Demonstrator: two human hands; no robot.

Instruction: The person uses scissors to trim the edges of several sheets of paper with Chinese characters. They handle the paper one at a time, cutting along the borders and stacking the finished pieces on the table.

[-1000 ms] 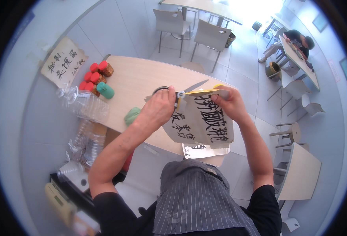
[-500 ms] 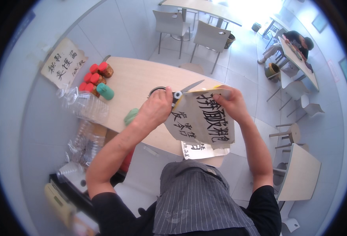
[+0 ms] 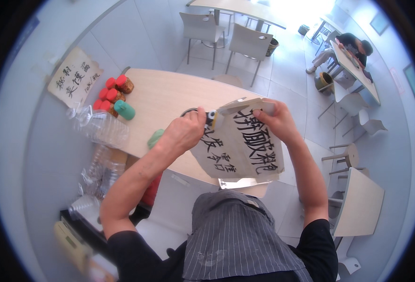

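Note:
Over the table, my left hand is closed round the handles of a pair of scissors. Their blades lie along the top edge of a pale paper sign with black brush writing. Whether they are parted or closed is hard to see. My right hand pinches the sign's upper right corner, thumb on the written face. Beneath its lower edge shows part of another white written sheet on the table's near edge. A soft light-green item, partly hidden, lies beside my left forearm.
Red-lidded jars and a green container stand at the table's left, by clear plastic bottles. A handwritten sign leans at the wall. Chairs stand beyond; a person sits at a far-right table.
The scissors' blade, which stuck out above the sign's top edge, now lies lower along that edge. The sign has tilted and dropped slightly, covering more of the sheet below.

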